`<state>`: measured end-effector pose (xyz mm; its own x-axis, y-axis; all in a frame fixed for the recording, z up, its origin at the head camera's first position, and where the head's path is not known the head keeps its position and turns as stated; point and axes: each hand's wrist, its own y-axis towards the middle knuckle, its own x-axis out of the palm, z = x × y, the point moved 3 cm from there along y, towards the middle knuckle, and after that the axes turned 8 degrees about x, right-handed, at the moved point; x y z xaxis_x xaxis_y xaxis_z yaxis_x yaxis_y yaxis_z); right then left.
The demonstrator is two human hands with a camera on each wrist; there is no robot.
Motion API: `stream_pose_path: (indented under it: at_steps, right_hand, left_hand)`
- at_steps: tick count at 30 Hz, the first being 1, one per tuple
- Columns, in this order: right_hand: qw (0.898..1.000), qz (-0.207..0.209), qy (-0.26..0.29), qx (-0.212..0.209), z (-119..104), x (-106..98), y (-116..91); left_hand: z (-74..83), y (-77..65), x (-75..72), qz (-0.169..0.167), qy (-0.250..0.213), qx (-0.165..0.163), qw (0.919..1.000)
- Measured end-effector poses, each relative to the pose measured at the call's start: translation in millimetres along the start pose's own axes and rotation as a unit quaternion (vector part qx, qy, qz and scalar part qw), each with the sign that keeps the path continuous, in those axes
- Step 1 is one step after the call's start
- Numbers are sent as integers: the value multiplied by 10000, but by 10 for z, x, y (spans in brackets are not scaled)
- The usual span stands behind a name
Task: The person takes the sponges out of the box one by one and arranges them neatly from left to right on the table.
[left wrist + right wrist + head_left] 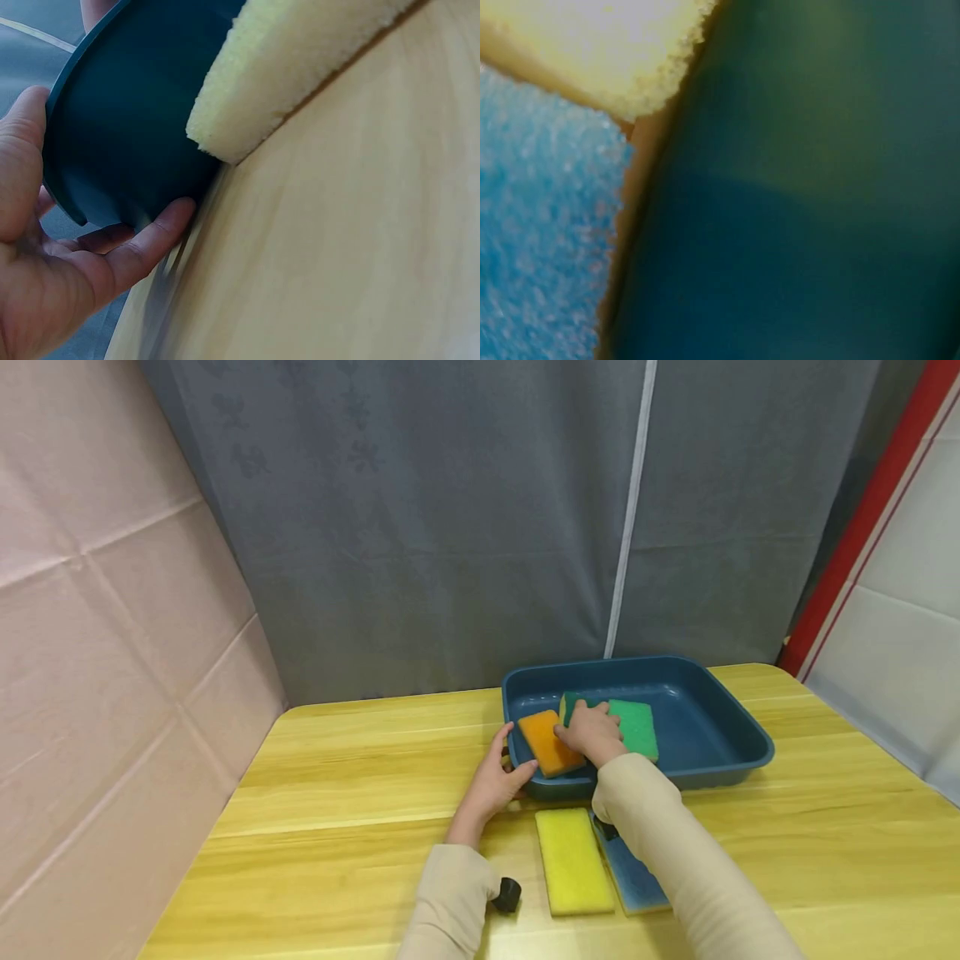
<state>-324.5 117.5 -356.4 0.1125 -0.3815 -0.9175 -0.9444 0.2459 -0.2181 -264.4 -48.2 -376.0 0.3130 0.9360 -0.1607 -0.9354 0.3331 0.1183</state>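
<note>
Yellow sponge (576, 862) lies flat on the near part of the desk (322, 810), and blue sponge (633, 881) lies just to the right of it; the right sleeve (675, 843) passes above the blue one and hides a part of it. Somewhat farther, the left hand (493, 781) is at the near left corner of the dark blue tray (701, 727). Its grip is wide, with thumb and fingers well apart, and it holds around this corner; in the left wrist view the thumb is at the rim and one finger is lower, against the outer wall. Inside the tray, at the left end, lies orange sponge (549, 745). The right hand (596, 732) is just to the right of it, with some fingers over dark green sponge (572, 701); I cannot tell if this grip pinches it, because the hand covers most of it. Light green sponge (633, 727) lies in the tray at the right side of this hand. Behind the far edge of the desk hangs a grey curtain (450, 527).
</note>
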Motion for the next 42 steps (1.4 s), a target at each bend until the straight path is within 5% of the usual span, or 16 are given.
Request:
stream_pose_path:
  at_steps: [24,42]
  right_hand:
    - [9990,269,251,-237,62,44,63]
    - [9942,681,592,-587,216,-89,-105]
  left_hand:
    - [0,-4,-3,42,60,3,10000]
    - [-7,17,-10,22,136,18,9999]
